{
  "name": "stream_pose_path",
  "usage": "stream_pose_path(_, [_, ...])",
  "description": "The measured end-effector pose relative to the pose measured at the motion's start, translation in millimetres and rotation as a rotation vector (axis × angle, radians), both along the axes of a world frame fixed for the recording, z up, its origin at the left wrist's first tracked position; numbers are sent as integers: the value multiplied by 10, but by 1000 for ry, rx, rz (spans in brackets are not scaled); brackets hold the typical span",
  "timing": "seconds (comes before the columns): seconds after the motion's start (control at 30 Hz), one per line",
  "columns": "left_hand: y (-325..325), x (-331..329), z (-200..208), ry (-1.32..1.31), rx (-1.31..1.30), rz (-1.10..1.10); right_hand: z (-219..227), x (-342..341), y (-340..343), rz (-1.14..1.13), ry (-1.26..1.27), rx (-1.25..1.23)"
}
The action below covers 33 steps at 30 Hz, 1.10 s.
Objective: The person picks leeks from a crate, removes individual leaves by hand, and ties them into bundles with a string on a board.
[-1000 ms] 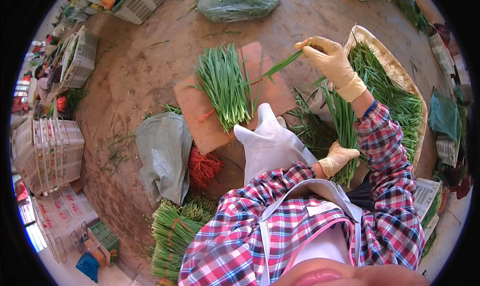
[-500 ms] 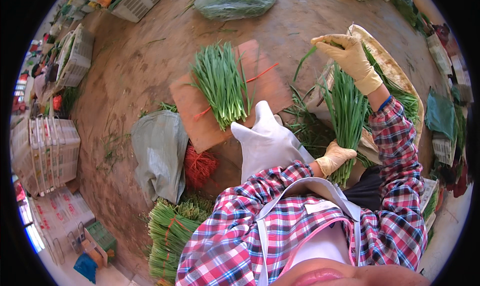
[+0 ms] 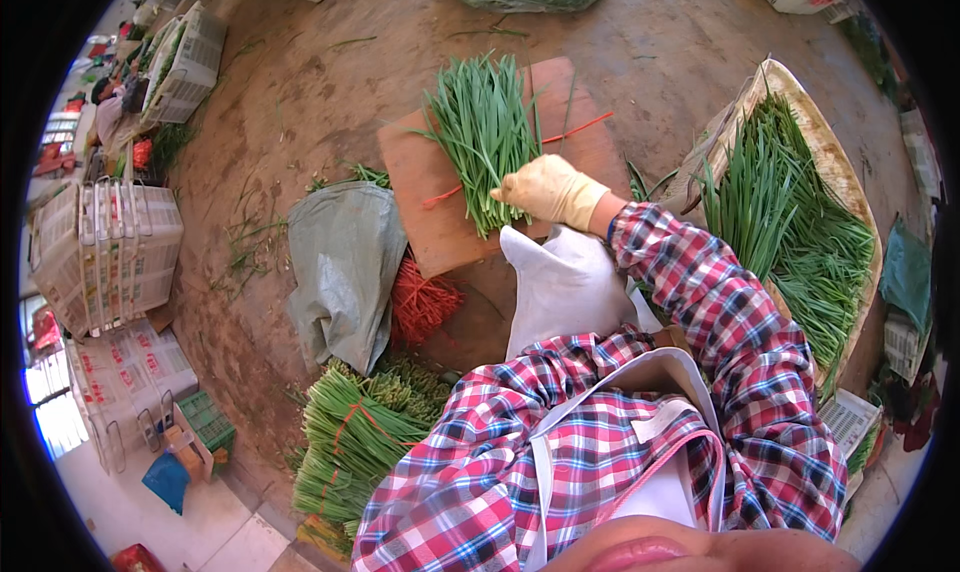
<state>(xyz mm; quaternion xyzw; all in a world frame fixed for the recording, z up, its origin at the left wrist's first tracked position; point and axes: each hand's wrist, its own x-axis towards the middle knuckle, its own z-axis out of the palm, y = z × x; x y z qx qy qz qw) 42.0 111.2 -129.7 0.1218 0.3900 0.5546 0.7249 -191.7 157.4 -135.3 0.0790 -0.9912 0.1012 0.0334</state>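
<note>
The loose bunch of long green chives (image 3: 482, 137) lies fanned on my flat brown wooden board (image 3: 430, 222), which rests on the dirt floor in front of me; the cut ends point toward me and a thin red tie string (image 3: 575, 129) runs under the bunch across the board; my right hand (image 3: 548, 190), in a yellowish rubber glove, lies on the near end of the bunch, fingers curled down over the stalks; my left hand is out of sight behind my plaid sleeve and white apron, so I cannot tell how it stands. Just below the board's near corner sits a tangle of red strings (image 3: 422, 302), and beside it a crumpled grey-green sack (image 3: 340, 267); nearer my left knee lie tied bundles of chives (image 3: 355, 437); to my right a shallow woven tray (image 3: 838, 162) holds a heap of loose chives; white plastic crates (image 3: 115, 252) stand well off to my left.
</note>
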Motion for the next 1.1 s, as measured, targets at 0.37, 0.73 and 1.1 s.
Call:
stream_pose_path(0.37, [371, -50, 184, 52, 212, 185, 2308, 2752, 742, -672, 212, -637])
stream_pose_path(0.73, [659, 884, 955, 413, 681, -270, 1640, 5418, 1101, -601, 450, -1724])
stream_pose_path(1.1, [973, 1776, 110, 905, 427, -519, 787, 5621, 1018, -857, 665, -1003])
